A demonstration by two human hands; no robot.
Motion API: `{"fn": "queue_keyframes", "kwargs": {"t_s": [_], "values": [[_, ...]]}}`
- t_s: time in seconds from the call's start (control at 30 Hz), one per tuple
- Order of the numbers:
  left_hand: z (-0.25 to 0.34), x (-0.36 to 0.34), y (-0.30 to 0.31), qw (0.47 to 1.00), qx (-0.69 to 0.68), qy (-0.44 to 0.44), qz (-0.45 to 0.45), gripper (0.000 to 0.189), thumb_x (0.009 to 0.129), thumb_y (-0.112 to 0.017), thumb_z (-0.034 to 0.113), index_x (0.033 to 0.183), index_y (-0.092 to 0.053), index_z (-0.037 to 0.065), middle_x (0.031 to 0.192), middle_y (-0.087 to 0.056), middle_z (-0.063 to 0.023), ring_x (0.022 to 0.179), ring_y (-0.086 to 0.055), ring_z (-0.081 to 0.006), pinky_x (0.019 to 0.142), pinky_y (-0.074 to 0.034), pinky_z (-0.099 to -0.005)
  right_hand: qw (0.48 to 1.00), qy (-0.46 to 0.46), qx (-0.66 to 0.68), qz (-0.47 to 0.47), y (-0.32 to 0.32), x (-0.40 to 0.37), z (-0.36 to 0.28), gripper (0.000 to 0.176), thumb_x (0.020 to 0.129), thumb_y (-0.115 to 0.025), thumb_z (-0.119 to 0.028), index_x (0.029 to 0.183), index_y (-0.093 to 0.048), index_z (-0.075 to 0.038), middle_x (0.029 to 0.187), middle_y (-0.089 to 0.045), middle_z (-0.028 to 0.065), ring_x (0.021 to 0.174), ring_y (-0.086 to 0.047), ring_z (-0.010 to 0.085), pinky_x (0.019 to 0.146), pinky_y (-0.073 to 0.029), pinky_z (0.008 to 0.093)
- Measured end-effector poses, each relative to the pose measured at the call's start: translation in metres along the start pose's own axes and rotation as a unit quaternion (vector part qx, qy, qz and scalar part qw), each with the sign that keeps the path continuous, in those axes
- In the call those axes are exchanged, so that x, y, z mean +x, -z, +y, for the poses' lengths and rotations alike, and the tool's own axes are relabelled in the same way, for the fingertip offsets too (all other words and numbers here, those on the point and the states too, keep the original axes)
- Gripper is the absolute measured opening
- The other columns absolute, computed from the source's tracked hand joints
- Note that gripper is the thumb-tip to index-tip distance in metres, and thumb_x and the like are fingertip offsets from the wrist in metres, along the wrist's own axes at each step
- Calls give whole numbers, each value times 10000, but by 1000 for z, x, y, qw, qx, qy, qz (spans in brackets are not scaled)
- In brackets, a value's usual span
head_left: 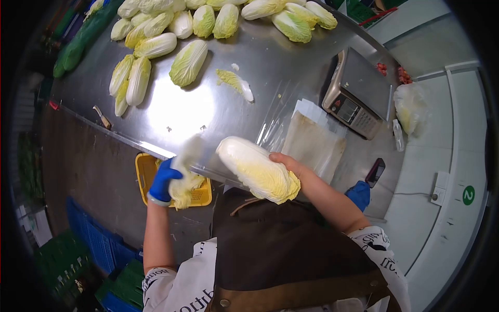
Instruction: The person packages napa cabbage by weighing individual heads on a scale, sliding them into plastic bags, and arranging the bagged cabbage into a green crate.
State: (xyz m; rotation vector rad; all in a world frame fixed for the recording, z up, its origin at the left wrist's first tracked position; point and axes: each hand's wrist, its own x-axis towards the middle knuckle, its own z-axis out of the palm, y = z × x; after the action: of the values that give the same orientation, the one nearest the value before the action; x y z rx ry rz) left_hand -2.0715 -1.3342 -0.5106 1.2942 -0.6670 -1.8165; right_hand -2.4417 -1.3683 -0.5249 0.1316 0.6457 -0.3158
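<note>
Apron [293,242], dark brown, covers your front, with white lettered sleeves showing on both sides. Your right hand [291,164], bare, is closed on the side of a napa cabbage [254,165]; the thumb shows on top, while the fingers beneath are hidden. You have this cabbage tilted at the near edge of the bench [265,65], its white base pointing away from you and its yellow leafy end toward your apron. Your left hand [164,180], in a blue glove, grips a loose cabbage leaf [182,192], blurred, well apart from the head. Beneath that hand, as you look down, is a yellow basket [139,177] with leaf pieces in it.

To your right, a crumpled blue glove [358,195] lies near a dark phone [375,172]. Beyond the held head you have a stained sheet [312,143], then a digital scale [358,86], its reading too small to tell. A wooden-handled knife [103,118] lies at the bench edge on your left. Farther off are a torn leaf [237,84], one single cabbage [188,63] and, toward the far side, a row of whole cabbages [226,22].
</note>
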Motion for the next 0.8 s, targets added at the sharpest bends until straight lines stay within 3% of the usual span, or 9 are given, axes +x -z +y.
{"fn": "queue_keyframes", "kwargs": {"t_s": [0.1,0.2,0.33,0.43,0.53,0.57,0.6,0.7,0.8], "values": [[-13,-38,62,982,-94,-20,165,533,628,-548,100,1138,-553,-53,1006,-621,-96,905,-597,-187,804,-484,-285,1000,8,-14,-27,-5,8,11,565,828,-645,-314,1224,-497,61,1107,-624,203,940,-656,273,860,-532,372],[-46,-70,137,975,128,23,180,595,719,-596,140,1263,-469,-65,1170,-576,-161,1055,-574,-244,914,-451,-320,986,51,-142,-66,-10,14,6,570,834,-643,-327,1229,-494,56,1088,-630,187,932,-658,233,834,-541,337],[-80,-78,123,801,477,-26,360,821,730,-765,291,1358,-364,-55,1287,-482,-226,1184,-489,-329,1002,-381,-384,982,50,-181,-27,-34,20,4,589,848,-628,-371,1232,-494,55,1080,-631,174,910,-660,205,804,-546,311],[-66,-54,55,962,146,-44,225,604,855,-630,136,1380,-372,-17,1356,-457,-127,1214,-461,-224,1016,-361,-323,982,23,-184,-25,-39,30,8,596,857,-615,-395,1234,-495,51,1111,-617,176,933,-651,208,820,-537,317],[-50,-33,-33,998,12,-67,-11,606,899,-506,175,1434,-273,9,1424,-372,-100,1296,-364,-204,1081,-269,-320,968,25,-248,-19,-52,44,15,594,862,-605,-420,1228,-507,37,1156,-597,160,996,-622,200,864,-509,317],[-70,-17,-40,995,-55,-50,-60,624,911,-518,222,1437,-254,13,1422,-372,-103,1308,-346,-207,1090,-256,-324,957,34,-289,-12,-64,47,20,599,862,-603,-436,1223,-511,33,1159,-592,151,1009,-610,195,869,-500,317],[-97,-11,-49,992,-120,8,-37,777,906,-470,522,1451,-202,37,1454,-320,-127,1322,-337,-248,1101,-280,-381,944,44,-328,-5,-72,50,23,605,862,-600,-451,1219,-515,29,1161,-588,141,1022,-597,190,873,-490,317],[-62,-22,-88,923,-379,-5,-64,782,901,-462,536,1436,-215,21,1431,-352,-158,1292,-386,-304,1079,-318,-415,747,141,-649,-23,-85,62,20,512,875,-617,-322,1250,-496,5,1133,-583,102,1019,-573,192,876,-464,307],[-69,-27,-73,935,-354,-1,-29,784,896,-479,519,1431,-217,9,1411,-370,-183,1277,-405,-317,1065,-337,-429,651,233,-722,28,-116,49,24,590,792,-697,-318,1238,-493,10,990,-568,106,883,-564,188,810,-470,294]]}}
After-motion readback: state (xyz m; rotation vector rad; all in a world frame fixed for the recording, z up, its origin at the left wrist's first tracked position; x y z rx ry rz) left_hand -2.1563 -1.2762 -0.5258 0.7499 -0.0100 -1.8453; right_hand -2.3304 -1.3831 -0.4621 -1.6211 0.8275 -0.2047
